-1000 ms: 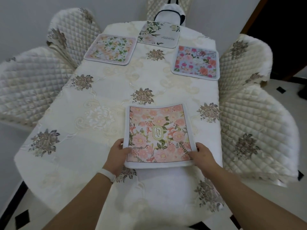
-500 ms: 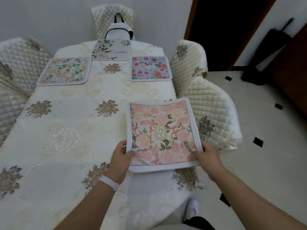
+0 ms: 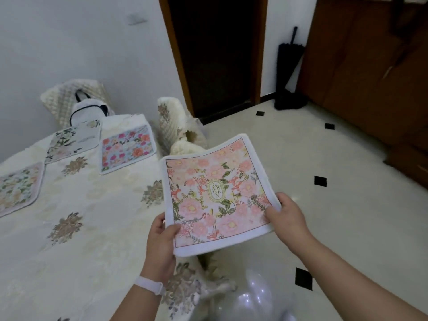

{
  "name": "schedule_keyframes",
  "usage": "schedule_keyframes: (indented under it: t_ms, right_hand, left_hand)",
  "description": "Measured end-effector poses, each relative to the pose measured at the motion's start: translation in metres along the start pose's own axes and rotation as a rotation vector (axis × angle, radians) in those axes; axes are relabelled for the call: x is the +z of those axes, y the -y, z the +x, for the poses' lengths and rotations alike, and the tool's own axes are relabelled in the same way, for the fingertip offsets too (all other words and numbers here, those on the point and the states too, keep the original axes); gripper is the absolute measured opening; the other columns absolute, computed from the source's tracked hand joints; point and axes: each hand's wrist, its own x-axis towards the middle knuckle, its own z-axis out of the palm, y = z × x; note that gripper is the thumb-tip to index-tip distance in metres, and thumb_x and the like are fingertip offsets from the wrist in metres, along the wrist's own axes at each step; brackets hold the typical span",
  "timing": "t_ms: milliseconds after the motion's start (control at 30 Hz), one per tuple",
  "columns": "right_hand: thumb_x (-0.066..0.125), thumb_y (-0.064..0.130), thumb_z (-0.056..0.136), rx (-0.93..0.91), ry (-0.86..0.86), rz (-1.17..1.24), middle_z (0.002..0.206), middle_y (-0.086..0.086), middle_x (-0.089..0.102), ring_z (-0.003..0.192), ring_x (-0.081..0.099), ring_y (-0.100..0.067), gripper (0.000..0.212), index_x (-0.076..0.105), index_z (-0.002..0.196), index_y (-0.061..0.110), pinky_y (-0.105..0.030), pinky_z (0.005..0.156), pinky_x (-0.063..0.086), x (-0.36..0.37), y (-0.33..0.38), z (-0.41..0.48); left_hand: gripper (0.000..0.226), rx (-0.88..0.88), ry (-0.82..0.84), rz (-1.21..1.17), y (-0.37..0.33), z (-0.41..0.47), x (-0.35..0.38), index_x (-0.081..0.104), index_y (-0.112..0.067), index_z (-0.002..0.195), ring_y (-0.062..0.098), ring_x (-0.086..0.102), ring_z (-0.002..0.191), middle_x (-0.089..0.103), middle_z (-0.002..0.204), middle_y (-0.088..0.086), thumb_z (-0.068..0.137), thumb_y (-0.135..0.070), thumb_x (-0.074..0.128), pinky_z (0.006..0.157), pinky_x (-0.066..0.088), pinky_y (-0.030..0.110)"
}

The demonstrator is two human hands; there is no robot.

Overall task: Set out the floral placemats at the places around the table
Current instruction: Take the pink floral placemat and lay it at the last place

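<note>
one view only, from a head-worn wide-angle camera that looks forward and steeply down, close over the forearms. the table (image 3: 76, 228) fills the frame from 7 to 10 o'clock, the tiled floor (image 3: 324, 158) from 2 to 5 o'clock, a dark doorway (image 3: 215, 54) at 12. straight lines bow near the edges. the pink placemat (image 3: 217, 198) sits near centre, close to the lens.

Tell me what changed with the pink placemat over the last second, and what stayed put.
The pink placemat was lifted off the tablecloth and carried rightward past the table's edge; it now hangs in the air, partly over the floor. Both the left hand and the right hand kept their grip on its near corners. The three placemats at the far end, blue, white and green, stayed where they lay.
</note>
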Motion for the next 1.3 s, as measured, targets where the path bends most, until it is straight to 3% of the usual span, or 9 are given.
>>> schedule_keyframes:
  t_ms: [133, 267, 500, 667, 833, 967, 1133, 1300]
  right_hand:
    - [0.056, 0.006, 0.087, 0.01, -0.008, 0.021, 0.076, -0.002, 0.062, 0.061, 0.053, -0.016, 0.011, 0.062, 0.091, 0.014, -0.028, 0.052, 0.041, -0.067, -0.009, 0.035]
    - [0.054, 0.004, 0.085, 0.022, 0.008, 0.02, 0.077, -0.002, 0.063, 0.061, 0.054, -0.016, 0.015, 0.061, 0.088, 0.017, -0.028, 0.051, 0.04, -0.115, -0.016, 0.061]
    - [0.056, 0.007, 0.087, 0.023, 0.028, 0.023, 0.084, -0.007, 0.067, 0.064, 0.055, -0.017, 0.013, 0.062, 0.09, 0.018, -0.029, 0.055, 0.042, -0.144, -0.014, 0.107]
    - [0.056, 0.007, 0.086, 0.02, 0.097, -0.008, 0.089, -0.01, 0.069, 0.066, 0.055, -0.018, 0.012, 0.061, 0.089, 0.018, -0.03, 0.057, 0.042, -0.126, 0.005, 0.156]
    - [0.057, 0.005, 0.085, -0.037, 0.181, -0.052, 0.085, -0.008, 0.067, 0.067, 0.056, -0.02, 0.014, 0.061, 0.088, 0.018, -0.032, 0.06, 0.045, -0.094, 0.039, 0.226]
    - [0.057, 0.005, 0.083, -0.06, 0.238, -0.097, 0.086, -0.008, 0.068, 0.071, 0.059, -0.023, 0.014, 0.062, 0.088, 0.018, -0.034, 0.063, 0.047, -0.059, 0.067, 0.287]
    - [0.056, 0.006, 0.081, -0.057, 0.339, -0.155, 0.093, -0.017, 0.068, 0.071, 0.058, -0.026, 0.013, 0.062, 0.09, 0.013, -0.037, 0.064, 0.045, -0.001, 0.107, 0.355]
    - [0.056, 0.005, 0.084, -0.112, 0.44, -0.183, 0.097, -0.016, 0.069, 0.078, 0.062, -0.031, 0.013, 0.063, 0.09, 0.014, -0.038, 0.068, 0.049, 0.052, 0.148, 0.396]
  left_hand:
    - [0.027, 0.02, -0.029, 0.055, 0.008, 0.006, 0.079, 0.056, -0.008, 0.108, 0.033, 0.069, 0.081, 0.068, 0.106, 0.018, 0.09, 0.011, 0.049, 0.067, 0.061, 0.045]
    - [0.025, 0.024, -0.046, 0.069, 0.02, 0.001, 0.136, 0.057, -0.008, 0.104, 0.038, 0.066, 0.086, 0.066, 0.109, 0.023, 0.089, 0.01, 0.049, 0.079, 0.055, 0.053]
    - [0.026, 0.05, -0.084, 0.107, 0.013, 0.021, 0.187, 0.057, -0.016, 0.091, 0.026, 0.066, 0.073, 0.069, 0.092, 0.01, 0.09, 0.009, 0.05, 0.06, 0.059, 0.036]
    - [0.026, 0.07, -0.139, 0.095, -0.002, 0.058, 0.194, 0.06, -0.016, 0.091, 0.033, 0.066, 0.079, 0.07, 0.092, 0.012, 0.089, 0.008, 0.052, 0.078, 0.055, 0.051]
    - [0.023, 0.132, -0.242, 0.046, -0.016, 0.116, 0.194, 0.06, -0.012, 0.097, 0.021, 0.067, 0.067, 0.07, 0.087, 0.007, 0.089, 0.008, 0.053, 0.062, 0.057, 0.035]
    - [0.025, 0.117, -0.299, -0.033, -0.026, 0.175, 0.191, 0.061, -0.017, 0.089, 0.028, 0.068, 0.074, 0.07, 0.09, 0.01, 0.087, 0.007, 0.055, 0.071, 0.056, 0.042]
    - [0.025, 0.116, -0.364, -0.073, -0.044, 0.239, 0.178, 0.062, -0.014, 0.098, 0.031, 0.069, 0.08, 0.073, 0.093, 0.011, 0.087, 0.007, 0.055, 0.073, 0.058, 0.046]
    - [0.027, 0.14, -0.475, -0.144, -0.068, 0.274, 0.161, 0.062, -0.017, 0.091, 0.034, 0.066, 0.083, 0.069, 0.094, 0.014, 0.087, 0.009, 0.054, 0.077, 0.057, 0.049]
